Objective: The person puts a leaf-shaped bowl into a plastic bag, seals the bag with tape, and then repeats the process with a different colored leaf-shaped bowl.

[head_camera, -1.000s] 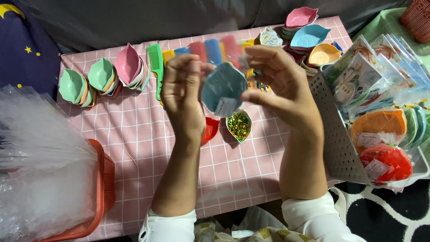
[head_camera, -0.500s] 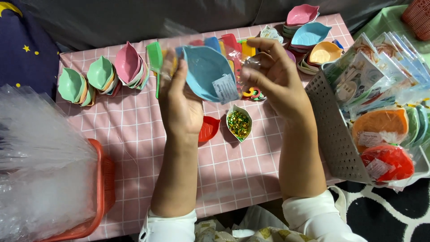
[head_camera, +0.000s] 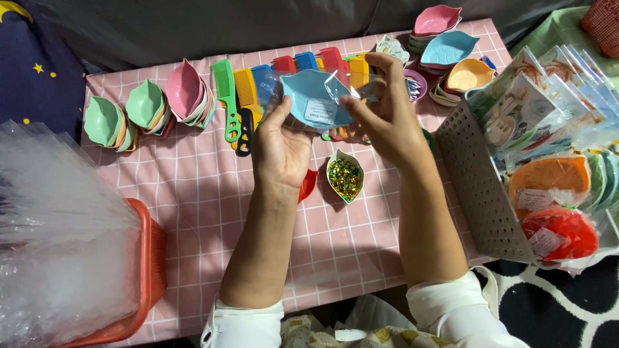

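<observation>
Landmark: pink checked table (head_camera: pixel 193 212).
Held item: blue leaf-shaped dish (head_camera: pixel 314 98) in a clear bag, raised above the table's middle.
Left hand (head_camera: pixel 282 147): pinching the dish's left rim.
Right hand (head_camera: pixel 385 115): pinching the bag's right side.
Handling: judged light, stiff plastic; film slippery, so grip the rims.
Nearby: combs (head_camera: pixel 293 67) behind; glitter dish (head_camera: pixel 345 176) beneath; perforated bin (head_camera: pixel 480 187) at the table's right.

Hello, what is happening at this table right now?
A person holds a blue leaf-shaped dish in a clear bag, left hand under it and right hand at its side, above a pink checked table. Below sits a small dish of glitter. Combs and stacked dishes lie behind; packed ones fill a grey basket.
</observation>
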